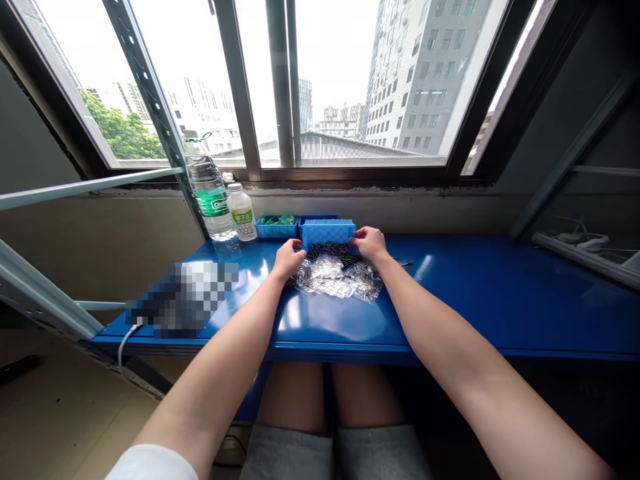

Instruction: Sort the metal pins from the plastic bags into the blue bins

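A small blue plastic bin [328, 233] is tipped toward me at the far side of the table, its patterned outside facing me. My right hand [371, 243] pinches its right end. At the lower left corner, the curled fingers of my left hand [289, 259] close on the bin, though the fingertips are partly hidden. Just below lies a heap of thin black stick-like pieces [331, 251], too small to name. Several clear plastic packets [333, 279] with small dark contents are piled in front, between my forearms.
Left of the tipped bin stands another blue bin [277, 229] with green packets. A white-capped bottle [242, 212] and a large water bottle [213, 200] stand near the shelf post. A pixelated object [187, 293] lies on the blue table [500, 293]. A power strip [583, 243] is at right.
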Tool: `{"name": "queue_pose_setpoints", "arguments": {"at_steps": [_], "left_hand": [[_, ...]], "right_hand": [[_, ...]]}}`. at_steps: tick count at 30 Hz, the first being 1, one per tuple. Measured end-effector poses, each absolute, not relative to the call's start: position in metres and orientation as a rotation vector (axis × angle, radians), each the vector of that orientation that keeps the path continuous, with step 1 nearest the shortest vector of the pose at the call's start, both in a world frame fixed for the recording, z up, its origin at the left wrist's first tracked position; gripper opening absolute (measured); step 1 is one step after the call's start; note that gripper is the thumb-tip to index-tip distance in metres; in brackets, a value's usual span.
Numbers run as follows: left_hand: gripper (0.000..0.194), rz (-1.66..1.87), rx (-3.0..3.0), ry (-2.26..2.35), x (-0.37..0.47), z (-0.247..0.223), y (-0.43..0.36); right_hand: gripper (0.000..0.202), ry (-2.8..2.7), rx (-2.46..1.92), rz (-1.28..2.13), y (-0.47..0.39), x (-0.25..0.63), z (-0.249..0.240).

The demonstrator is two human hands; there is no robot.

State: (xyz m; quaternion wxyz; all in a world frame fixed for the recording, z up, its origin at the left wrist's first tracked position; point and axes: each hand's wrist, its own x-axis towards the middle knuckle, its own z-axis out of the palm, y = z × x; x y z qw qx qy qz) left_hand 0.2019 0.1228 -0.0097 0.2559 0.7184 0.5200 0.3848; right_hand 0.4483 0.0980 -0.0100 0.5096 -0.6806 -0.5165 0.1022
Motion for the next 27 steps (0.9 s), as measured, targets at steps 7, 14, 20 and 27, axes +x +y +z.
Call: {"name": "queue_pose_setpoints", "arguments": {"at_steps": [7, 14, 20, 27], "left_hand": [[0.04, 1.091, 1.909, 1.349, 0.202, -0.009, 0.123], [0.045, 1.118, 1.889, 1.278, 0.199, -0.013, 0.125], [0.047, 1.092, 1.895, 1.269, 0.198, -0.014, 0.127], [0.045, 1.086, 1.892, 1.275, 0.198, -0.013, 0.125]], "right_hand": [[0.02, -1.256, -1.473, 0.204, 0.088, 0.442, 0.002], [0.029, -1.217, -1.396, 0.143, 0.075, 0.432, 0.02], [0.027, -1.115, -1.309, 0.075, 0.07, 0.434, 0.031], [0.028, -0.772, -1.346, 0.135, 0.083, 0.464, 0.024]]}}
